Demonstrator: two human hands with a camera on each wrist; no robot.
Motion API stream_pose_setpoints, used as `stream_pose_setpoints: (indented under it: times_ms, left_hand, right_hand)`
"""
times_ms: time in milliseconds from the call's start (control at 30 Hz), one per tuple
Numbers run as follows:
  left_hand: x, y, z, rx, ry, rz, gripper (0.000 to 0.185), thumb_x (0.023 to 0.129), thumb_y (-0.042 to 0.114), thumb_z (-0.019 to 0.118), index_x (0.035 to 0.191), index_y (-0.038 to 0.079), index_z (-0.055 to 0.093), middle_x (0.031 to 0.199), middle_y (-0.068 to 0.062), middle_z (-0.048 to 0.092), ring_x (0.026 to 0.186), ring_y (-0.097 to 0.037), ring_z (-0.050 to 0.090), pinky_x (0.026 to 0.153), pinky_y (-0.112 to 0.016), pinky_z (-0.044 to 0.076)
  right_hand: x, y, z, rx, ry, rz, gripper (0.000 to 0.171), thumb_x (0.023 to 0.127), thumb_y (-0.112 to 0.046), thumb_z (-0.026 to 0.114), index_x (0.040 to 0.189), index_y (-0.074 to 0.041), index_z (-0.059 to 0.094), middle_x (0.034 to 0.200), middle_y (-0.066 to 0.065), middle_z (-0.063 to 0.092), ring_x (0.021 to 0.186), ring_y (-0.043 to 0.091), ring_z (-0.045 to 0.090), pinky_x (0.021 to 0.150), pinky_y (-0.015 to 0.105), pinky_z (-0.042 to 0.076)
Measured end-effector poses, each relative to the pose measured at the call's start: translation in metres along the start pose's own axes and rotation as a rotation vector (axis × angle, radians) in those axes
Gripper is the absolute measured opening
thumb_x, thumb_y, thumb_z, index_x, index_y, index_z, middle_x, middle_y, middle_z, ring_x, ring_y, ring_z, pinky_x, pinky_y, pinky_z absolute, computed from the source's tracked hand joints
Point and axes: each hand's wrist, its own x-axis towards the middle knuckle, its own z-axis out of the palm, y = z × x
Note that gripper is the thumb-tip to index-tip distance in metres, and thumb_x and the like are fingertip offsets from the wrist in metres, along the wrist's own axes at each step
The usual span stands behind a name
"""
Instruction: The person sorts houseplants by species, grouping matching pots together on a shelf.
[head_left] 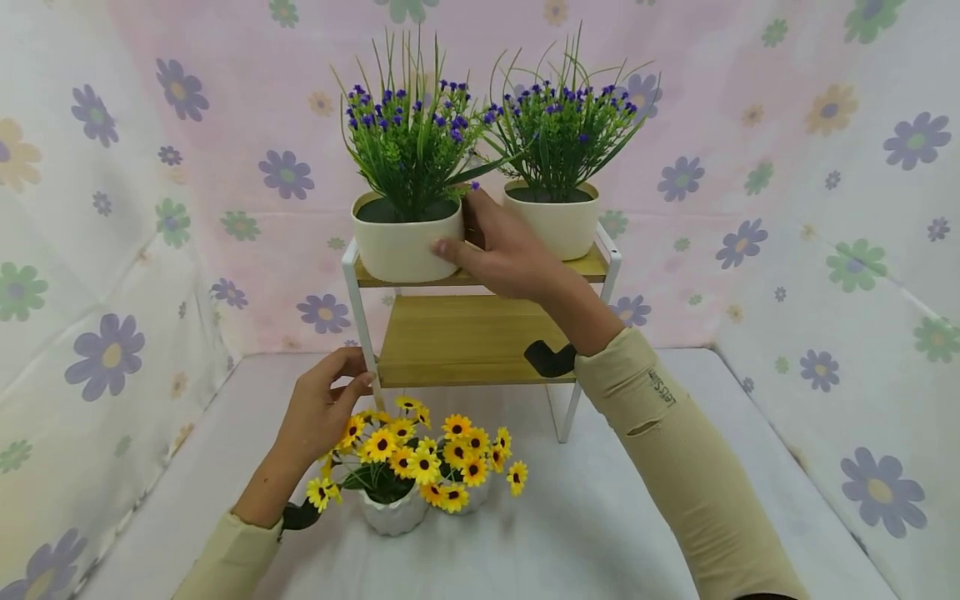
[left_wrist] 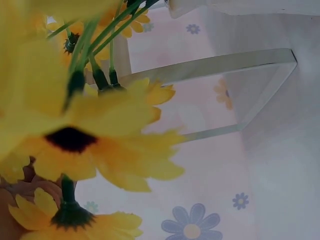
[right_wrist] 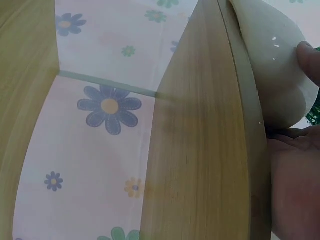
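Right now, right hand (head_left: 501,250): curled around the side of the left cream pot (head_left: 405,242), thumb on its front wall and fingers behind; the right wrist view shows a fingertip and the palm against the glossy wall.
Left hand (head_left: 326,408): fingers and thumb pinch the white front leg (head_left: 362,321) of the shelf stand, just above the yellow blooms.
Cream pot, place: it stands on the top wooden shelf (head_left: 585,268), at the left end, close beside a second matching pot (head_left: 555,218).
Cream pot, look: smooth, rounded, off-white, filled with dark soil-like material and a tuft of thin green blades with small purple flowers (head_left: 408,125).
Handling, as a judgement: the wall looks slick and hard, so a wrap around the belly suits better than a pinch at the rim; the plant appears artificial, so probably light, but top-heavy and apt to tip near the shelf edge.
Lower shelf (head_left: 465,337): bare wood.
Tabletop: two small white ribbed pots (head_left: 393,512) of yellow daisy-like flowers (head_left: 420,454) stand before the stand on a white cloth (head_left: 600,517).
Backdrop: floral-printed fabric (head_left: 787,208).
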Motion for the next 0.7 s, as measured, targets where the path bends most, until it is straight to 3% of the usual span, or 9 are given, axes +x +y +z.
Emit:
stream_pose_setpoints:
  times_ms: [167,267,400,700]
  left_hand:
    - [0.001,0.003,0.000,0.005,0.005,0.002,0.024,0.103,-0.001,0.066,0.126,0.001,0.065,0.110,-0.007,0.070,0.104,-0.024,0.072,0.081,-0.035,0.067]
    - [0.001,0.004,-0.001,0.014,0.006,0.002,0.024,0.103,-0.001,0.067,0.126,0.000,0.065,0.110,-0.007,0.071,0.104,-0.025,0.073,0.081,-0.037,0.067]
    - [0.001,0.003,-0.001,0.020,0.006,-0.001,0.024,0.103,-0.001,0.066,0.127,-0.002,0.064,0.110,-0.008,0.071,0.104,-0.025,0.073,0.081,-0.038,0.067]
    - [-0.001,0.002,0.000,0.013,0.006,0.004,0.024,0.103,-0.001,0.066,0.127,-0.002,0.064,0.109,-0.008,0.071,0.104,-0.025,0.073,0.081,-0.033,0.066]
  right_hand:
    - [0.008,0.002,-0.001,0.007,-0.002,0.026,0.053,0.109,-0.032,0.062,0.146,-0.001,0.041,0.127,0.013,0.062,0.113,0.020,0.061,0.094,0.033,0.051]
    - [0.011,0.002,-0.001,-0.003,-0.006,0.066,0.066,0.109,-0.035,0.060,0.159,-0.003,0.031,0.142,0.014,0.058,0.127,0.020,0.059,0.106,0.032,0.051]
    - [0.013,0.002,-0.001,-0.004,-0.022,0.097,0.080,0.110,-0.038,0.058,0.169,-0.005,0.015,0.163,0.013,0.045,0.149,0.018,0.046,0.124,0.035,0.039]
    - [0.011,0.003,0.000,-0.018,-0.038,0.087,0.081,0.112,-0.037,0.054,0.170,-0.004,0.008,0.167,0.013,0.040,0.154,0.019,0.040,0.128,0.037,0.034]
